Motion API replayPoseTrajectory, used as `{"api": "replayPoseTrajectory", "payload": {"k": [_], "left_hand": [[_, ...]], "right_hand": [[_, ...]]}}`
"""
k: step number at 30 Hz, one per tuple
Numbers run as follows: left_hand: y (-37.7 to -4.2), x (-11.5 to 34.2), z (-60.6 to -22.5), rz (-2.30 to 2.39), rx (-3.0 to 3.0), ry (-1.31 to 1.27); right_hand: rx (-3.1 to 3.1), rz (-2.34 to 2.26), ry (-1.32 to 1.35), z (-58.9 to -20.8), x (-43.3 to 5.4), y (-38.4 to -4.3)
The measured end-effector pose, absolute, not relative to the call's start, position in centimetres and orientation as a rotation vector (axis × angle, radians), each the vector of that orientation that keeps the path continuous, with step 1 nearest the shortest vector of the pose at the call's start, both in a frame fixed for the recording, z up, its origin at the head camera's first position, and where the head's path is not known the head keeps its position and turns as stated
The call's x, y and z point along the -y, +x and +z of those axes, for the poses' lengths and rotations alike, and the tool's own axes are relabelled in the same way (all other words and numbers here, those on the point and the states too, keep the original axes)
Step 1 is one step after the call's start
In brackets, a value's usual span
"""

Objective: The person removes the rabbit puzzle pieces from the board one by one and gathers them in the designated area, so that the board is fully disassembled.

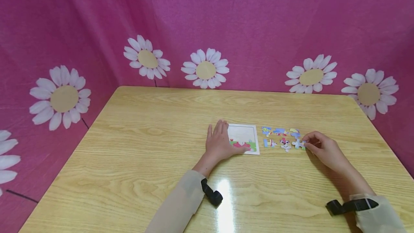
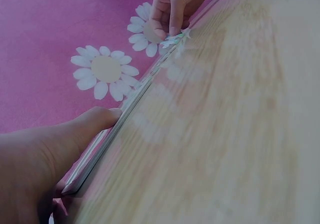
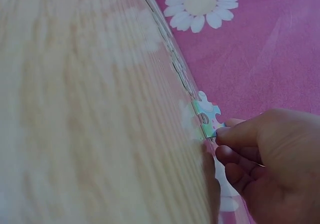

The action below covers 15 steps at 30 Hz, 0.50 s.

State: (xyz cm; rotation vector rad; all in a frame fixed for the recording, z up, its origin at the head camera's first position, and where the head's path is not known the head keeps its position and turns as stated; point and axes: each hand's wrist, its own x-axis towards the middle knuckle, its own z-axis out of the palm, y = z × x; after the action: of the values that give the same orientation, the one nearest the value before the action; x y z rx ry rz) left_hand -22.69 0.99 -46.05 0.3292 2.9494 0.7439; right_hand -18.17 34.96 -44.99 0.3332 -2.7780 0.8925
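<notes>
One flat puzzle board [image 1: 243,132] sits right of centre in our head view, partly hidden by the left hand [image 1: 221,144], thumb spread wide; the right hand [image 1: 327,152] pinches a knobbed puzzle piece [image 1: 298,144] over the grainy worktop [image 1: 145,128]. From the left wrist we see the board edge-on, lower left, picture unreadable; from the right wrist, fingertips [image 3: 224,132] mask the piece's corner.

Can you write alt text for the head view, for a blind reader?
A person's right hand pinches a jigsaw piece near other pieces on a wood-grain table, while the left hand rests on a puzzle board. Behind hangs magenta cloth with white daisies.
</notes>
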Motion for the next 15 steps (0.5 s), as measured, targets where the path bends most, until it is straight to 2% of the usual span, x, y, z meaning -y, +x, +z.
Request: {"api": "replayPoseTrajectory", "payload": {"k": [15], "left_hand": [[-22.66, -1.01, -46.12, 0.716, -2.956, 0.323]], "right_hand": [[2.78, 0.821, 0.36, -45.22, -34.94, -18.58]]}}
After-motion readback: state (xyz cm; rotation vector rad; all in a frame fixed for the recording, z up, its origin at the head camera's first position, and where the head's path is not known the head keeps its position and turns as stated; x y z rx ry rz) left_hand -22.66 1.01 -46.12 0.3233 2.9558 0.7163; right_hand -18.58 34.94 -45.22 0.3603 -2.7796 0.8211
